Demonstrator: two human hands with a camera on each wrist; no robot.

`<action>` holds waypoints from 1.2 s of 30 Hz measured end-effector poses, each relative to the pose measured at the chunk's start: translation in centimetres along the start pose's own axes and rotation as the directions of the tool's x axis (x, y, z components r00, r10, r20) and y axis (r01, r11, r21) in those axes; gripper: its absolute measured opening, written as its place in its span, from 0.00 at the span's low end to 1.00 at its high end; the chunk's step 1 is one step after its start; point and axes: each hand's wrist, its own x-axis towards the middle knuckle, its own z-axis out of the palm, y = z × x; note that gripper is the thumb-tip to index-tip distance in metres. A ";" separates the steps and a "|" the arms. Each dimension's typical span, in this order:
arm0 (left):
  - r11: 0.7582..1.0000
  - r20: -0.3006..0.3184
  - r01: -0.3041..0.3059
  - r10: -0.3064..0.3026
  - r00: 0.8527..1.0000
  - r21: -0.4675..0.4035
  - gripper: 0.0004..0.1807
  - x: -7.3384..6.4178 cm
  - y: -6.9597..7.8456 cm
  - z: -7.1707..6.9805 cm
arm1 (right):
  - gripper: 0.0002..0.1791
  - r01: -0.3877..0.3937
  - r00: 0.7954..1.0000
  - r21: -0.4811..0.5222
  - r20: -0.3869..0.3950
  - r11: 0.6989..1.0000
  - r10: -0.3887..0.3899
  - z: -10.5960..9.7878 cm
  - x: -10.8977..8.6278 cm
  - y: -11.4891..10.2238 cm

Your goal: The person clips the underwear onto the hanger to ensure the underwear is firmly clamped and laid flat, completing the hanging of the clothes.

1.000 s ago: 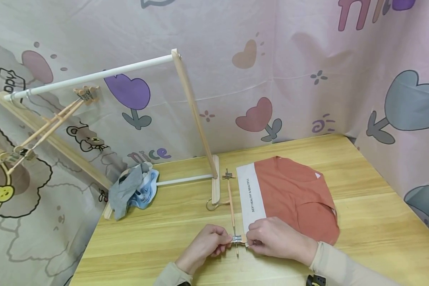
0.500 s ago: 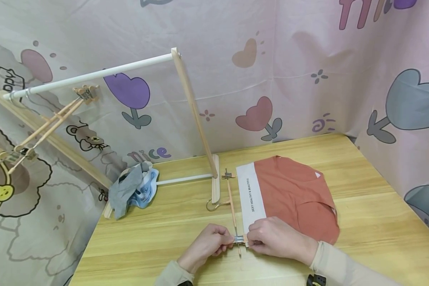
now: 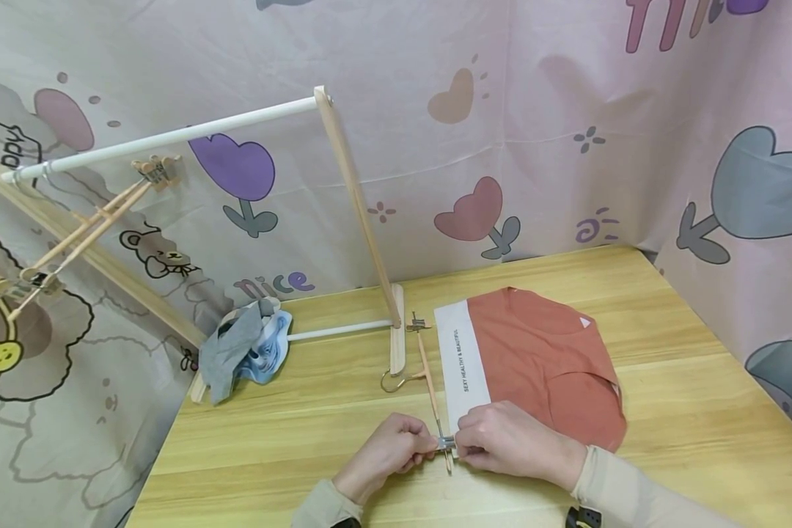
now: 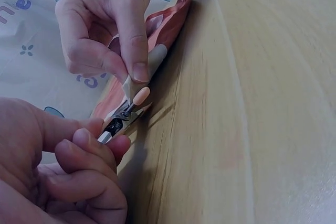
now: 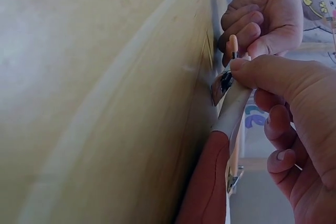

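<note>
Pale pinkish cloth [image 3: 396, 147], softly creased, lines the walls, printed with tulips [image 3: 762, 183], a heart [image 3: 453, 97] and a cartoon bear [image 3: 161, 251]. Before it stands a yellowish wood-grain table [image 3: 680, 381], its surface catching a pale sheen of light.

Both sleeves [image 3: 623, 484] are beige; the right wristband [image 3: 584, 518] is black (partly yellow), the left band [image 3: 348, 523] dark.

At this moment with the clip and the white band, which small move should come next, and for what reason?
Probably the right hand should ease the band into the clip: it pinches the band's corner right at the clip, while the left hand pinches the clip. I cannot tell whether the cloth is already caught.
</note>
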 end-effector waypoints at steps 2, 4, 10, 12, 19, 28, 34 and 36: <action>1.000 0.000 0.002 -0.002 1.000 0.006 0.13 0.0 0.0 0.0 | 0.19 -0.001 1.000 0.001 0.001 1.000 0.001 0.0 0.0 0.0; 1.000 -0.002 0.005 -0.004 1.000 0.016 0.14 0.0 0.1 0.0 | 0.18 -0.006 1.000 0.005 0.004 1.000 0.006 0.0 0.0 0.0; 0.998 -0.010 0.010 -0.009 1.000 0.069 0.17 -0.1 0.4 0.1 | 0.17 -0.030 0.999 0.017 0.015 0.999 0.030 0.0 -0.1 0.0; 0.995 -0.016 0.005 -0.004 1.000 0.097 0.18 -0.1 0.5 0.1 | 0.17 -0.041 0.999 0.024 0.020 0.999 0.040 0.1 -0.1 0.0; 0.978 -0.026 -0.024 0.030 0.999 0.208 0.20 -0.4 0.5 0.2 | 0.13 -0.099 0.993 0.041 0.065 0.994 0.097 -0.2 -0.1 0.2; 0.939 -0.076 -0.028 0.058 0.995 0.343 0.20 -1.0 0.4 -0.2 | 0.11 -0.237 0.965 0.086 0.134 0.968 0.224 -1.6 -0.1 1.3; 0.913 -0.052 -0.060 0.089 0.995 0.404 0.22 -1.1 0.8 -1.6 | 0.10 -0.317 0.937 0.103 0.186 0.943 0.295 -2.4 0.0 2.8; 0.912 -0.055 -0.070 0.101 0.993 0.404 0.23 -0.9 1.2 -2.3 | 0.10 -0.344 0.927 0.102 0.195 0.933 0.320 -2.6 0.1 3.4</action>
